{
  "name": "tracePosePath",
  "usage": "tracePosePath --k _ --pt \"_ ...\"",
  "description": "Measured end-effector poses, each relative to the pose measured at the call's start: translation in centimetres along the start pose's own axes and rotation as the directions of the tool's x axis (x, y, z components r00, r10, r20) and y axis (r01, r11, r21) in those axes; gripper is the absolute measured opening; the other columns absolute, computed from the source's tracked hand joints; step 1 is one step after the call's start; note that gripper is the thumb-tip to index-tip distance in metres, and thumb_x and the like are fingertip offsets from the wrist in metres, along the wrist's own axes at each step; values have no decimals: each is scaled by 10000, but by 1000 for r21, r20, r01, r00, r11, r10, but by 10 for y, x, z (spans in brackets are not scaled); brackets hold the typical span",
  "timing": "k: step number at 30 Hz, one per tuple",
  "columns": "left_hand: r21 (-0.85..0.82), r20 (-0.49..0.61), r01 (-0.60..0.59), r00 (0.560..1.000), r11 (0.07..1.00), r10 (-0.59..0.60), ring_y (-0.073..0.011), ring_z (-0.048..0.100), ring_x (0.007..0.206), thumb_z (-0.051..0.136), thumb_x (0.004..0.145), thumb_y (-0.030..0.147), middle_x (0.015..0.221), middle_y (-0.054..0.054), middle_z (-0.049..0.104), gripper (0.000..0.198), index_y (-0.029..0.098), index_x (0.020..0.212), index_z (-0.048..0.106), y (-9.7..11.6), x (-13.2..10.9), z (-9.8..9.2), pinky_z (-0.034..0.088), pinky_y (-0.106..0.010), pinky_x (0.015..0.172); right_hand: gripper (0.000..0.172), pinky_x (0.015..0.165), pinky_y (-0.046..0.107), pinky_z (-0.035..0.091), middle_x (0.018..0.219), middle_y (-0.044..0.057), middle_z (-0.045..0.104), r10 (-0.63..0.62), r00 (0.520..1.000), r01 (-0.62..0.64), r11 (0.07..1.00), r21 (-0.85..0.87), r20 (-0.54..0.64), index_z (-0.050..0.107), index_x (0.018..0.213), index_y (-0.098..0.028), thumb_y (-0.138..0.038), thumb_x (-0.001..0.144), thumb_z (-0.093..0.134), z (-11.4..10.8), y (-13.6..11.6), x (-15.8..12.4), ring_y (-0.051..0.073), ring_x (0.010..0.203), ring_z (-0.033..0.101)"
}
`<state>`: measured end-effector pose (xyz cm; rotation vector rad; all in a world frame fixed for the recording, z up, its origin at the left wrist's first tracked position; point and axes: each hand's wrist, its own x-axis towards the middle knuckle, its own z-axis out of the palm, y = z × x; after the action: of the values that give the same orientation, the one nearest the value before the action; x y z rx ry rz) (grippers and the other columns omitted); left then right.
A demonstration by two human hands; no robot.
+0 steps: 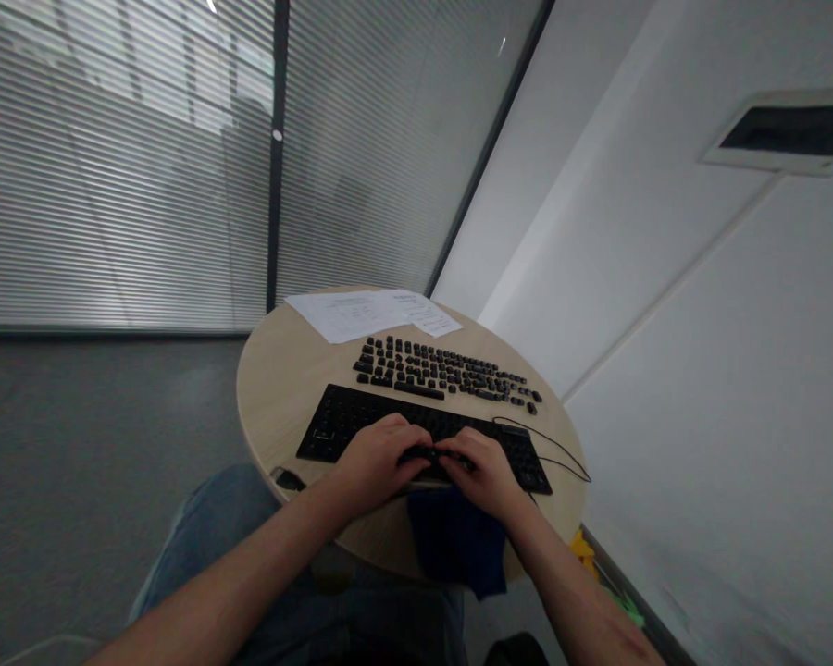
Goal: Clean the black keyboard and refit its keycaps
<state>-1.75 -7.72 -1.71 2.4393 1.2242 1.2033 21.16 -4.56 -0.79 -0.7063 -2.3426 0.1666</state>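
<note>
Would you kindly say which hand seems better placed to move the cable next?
Probably the right hand: it lies nearer the cable, while the left hand would have to reach across it. Both are at the keyboard, though.

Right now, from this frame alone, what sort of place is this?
Probably a small office or meeting room, judging by the dark-framed slatted blinds, the rounded table, and the printed sheets lying beyond the keyboard.
</note>
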Motion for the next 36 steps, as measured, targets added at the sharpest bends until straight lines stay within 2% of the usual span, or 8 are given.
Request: tracePosePath --k 7,9,12,14,17,19,25,36 --pt "0 3 -19 1000 1000 19 -209 665 950 741 841 176 956 -27 723 214 226 1041 684 1 -1 -2 537 -321 844 177 681 323 518 866 62 724 6 996 -5 1000 -16 87 730 1080 -246 -345 966 639 -8 1 4 192 769 663" --pt "7 -23 11 1000 1000 -11 -229 657 994 748 844 217 1013 -46 721 259 216 1090 668 1 -1 -2 538 -349 880 194 690 320 512 838 57 710 33 992 -26 997 -67 118 733 1082 -241 -360 968 632 -18 10 9 191 764 658" --pt "35 -60 68 996 997 -66 -257 639 1052 722 863 234 1096 -80 715 287 193 1137 646 0 1 0 531 -391 931 222 748 326 509 847 56 710 165 980 -143 973 -179 113 746 1075 -224 -370 966 619 -35 39 22 199 797 660" --pt "63 -41 72 997 995 -69 -266 633 1053 691 873 200 1096 -90 720 251 182 1121 650 -1 2 1 526 -407 940 238 784 332 501 882 62 731 303 948 -263 921 -288 102 761 1057 -208 -363 953 614 -41 64 32 211 832 666" --pt "92 13 34 999 995 -36 -271 634 1006 672 866 155 1042 -91 731 182 170 1047 671 -1 3 0 524 -420 925 260 760 303 483 893 67 760 514 847 -432 814 -388 135 783 1056 -188 -346 931 619 -38 100 45 210 821 673" --pt "87 11 12 1000 996 -13 -266 634 977 666 865 146 1012 -88 732 147 171 1010 678 -1 3 -1 526 -417 907 259 722 284 473 885 65 774 585 792 -489 777 -396 171 796 1054 -187 -333 915 633 -29 115 50 203 789 680" --pt "38 -65 9 998 999 -7 -262 638 989 665 878 183 1030 -88 738 192 180 1070 671 -5 1 1 532 -412 904 298 722 283 487 886 64 792 618 763 -521 763 -382 193 798 1113 -191 -334 900 646 -9 132 54 209 781 704" --pt "36 -86 2 996 999 1 -243 639 978 624 899 180 1013 -68 737 162 195 1056 660 -3 3 -1 549 -395 897 301 778 295 517 939 75 801 613 760 -524 774 -354 216 807 1097 -193 -368 914 645 -11 133 56 232 853 729"
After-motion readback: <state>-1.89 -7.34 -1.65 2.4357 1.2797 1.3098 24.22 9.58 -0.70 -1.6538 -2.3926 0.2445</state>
